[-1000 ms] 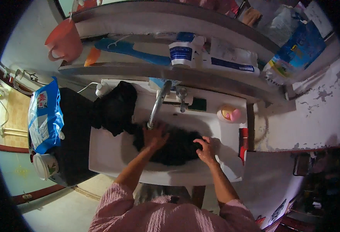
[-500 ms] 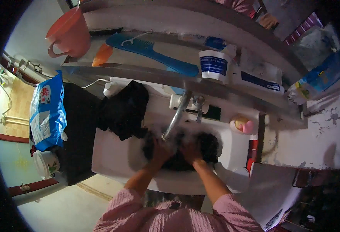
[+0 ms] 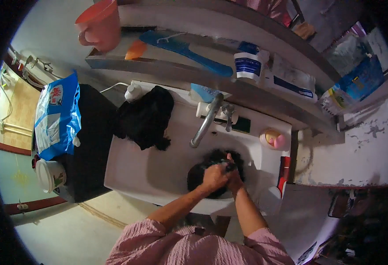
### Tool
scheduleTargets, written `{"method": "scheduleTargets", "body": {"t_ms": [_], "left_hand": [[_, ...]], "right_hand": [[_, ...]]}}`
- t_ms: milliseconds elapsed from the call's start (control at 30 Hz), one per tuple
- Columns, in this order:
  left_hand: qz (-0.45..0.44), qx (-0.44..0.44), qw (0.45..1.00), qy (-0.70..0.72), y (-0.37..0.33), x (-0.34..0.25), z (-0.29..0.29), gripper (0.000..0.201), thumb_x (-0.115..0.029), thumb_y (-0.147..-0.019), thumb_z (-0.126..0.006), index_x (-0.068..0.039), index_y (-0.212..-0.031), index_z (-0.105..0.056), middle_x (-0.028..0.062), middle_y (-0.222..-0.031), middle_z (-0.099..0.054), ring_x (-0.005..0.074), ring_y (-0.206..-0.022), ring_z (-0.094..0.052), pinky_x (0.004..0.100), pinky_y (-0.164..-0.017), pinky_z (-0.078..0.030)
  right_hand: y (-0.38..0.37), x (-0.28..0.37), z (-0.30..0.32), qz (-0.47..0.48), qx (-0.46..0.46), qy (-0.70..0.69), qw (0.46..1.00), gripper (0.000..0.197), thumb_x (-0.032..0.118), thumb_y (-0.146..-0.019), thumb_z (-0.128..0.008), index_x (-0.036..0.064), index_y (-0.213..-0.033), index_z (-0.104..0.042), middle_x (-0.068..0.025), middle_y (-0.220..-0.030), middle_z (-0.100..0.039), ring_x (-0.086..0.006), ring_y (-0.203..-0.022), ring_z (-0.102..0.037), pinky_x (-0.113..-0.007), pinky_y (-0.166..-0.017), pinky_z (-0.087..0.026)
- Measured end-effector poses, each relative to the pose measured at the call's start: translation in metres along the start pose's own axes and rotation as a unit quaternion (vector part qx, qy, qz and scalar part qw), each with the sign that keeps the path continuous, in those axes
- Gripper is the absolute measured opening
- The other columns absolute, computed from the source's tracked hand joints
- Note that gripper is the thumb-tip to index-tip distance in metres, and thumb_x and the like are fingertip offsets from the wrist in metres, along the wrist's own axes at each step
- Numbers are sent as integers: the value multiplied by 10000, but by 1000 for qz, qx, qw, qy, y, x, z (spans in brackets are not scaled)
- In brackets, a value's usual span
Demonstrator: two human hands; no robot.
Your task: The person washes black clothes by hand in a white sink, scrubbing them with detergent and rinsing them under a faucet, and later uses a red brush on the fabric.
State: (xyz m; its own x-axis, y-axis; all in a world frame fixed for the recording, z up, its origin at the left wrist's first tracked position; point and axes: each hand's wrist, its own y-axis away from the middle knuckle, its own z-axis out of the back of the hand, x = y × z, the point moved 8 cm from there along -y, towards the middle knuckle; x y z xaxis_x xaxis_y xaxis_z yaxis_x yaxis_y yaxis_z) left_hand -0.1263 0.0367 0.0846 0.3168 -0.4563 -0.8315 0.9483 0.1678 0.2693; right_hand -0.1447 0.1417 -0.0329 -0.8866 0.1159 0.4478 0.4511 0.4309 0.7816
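Observation:
My left hand (image 3: 215,176) and my right hand (image 3: 235,180) are close together over the right part of the white sink (image 3: 130,172). Both are closed around a bunched part of a wet-looking black cloth (image 3: 195,177), whose rest lies in the basin under them. My fingers partly hide the gripped fold. The metal faucet (image 3: 206,123) reaches over the basin, just behind my hands. A second black cloth (image 3: 147,119) is draped over the sink's back left corner, apart from my hands.
On the shelf above the sink are a blue comb (image 3: 189,54), a white-and-blue paper cup (image 3: 247,66) and a pink mug (image 3: 100,27). A soap dish (image 3: 272,138) sits on the right rim. A blue packet (image 3: 58,117) and a lidded tub (image 3: 50,175) stand left.
My hands have come together and lifted part of the black cloth, which is gathered toward the right. The pale spray around my hands is gone. The view has shifted slightly.

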Motion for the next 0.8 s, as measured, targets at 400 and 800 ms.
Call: {"method": "scheduleTargets", "body": {"t_ms": [400, 800], "left_hand": [[-186, -7, 943, -276, 39, 23, 111, 269, -356, -687, -619, -88, -688, -638, 89, -722, -590, 279, -701, -580, 397, -628, -464], [-241, -97, 899, -353, 14, 56, 37, 589, -418, -724, -580, -122, -1219, -459, 194, -1226, -407, 344, -1207, -297, 542, -973, -235]], "right_hand": [[80, 73, -45, 292, -62, 345, 890, 207, 211, -806, -612, 37, -726, -533, 41, -724, -492, -80, -717, -476, -245, -681, -399], [30, 25, -68, 416, -157, 807, 389, 571, 303, -834, -501, 47, -1312, -319, -221, -1297, -337, -397, -1231, -262, -561, -1004, -167]]}}
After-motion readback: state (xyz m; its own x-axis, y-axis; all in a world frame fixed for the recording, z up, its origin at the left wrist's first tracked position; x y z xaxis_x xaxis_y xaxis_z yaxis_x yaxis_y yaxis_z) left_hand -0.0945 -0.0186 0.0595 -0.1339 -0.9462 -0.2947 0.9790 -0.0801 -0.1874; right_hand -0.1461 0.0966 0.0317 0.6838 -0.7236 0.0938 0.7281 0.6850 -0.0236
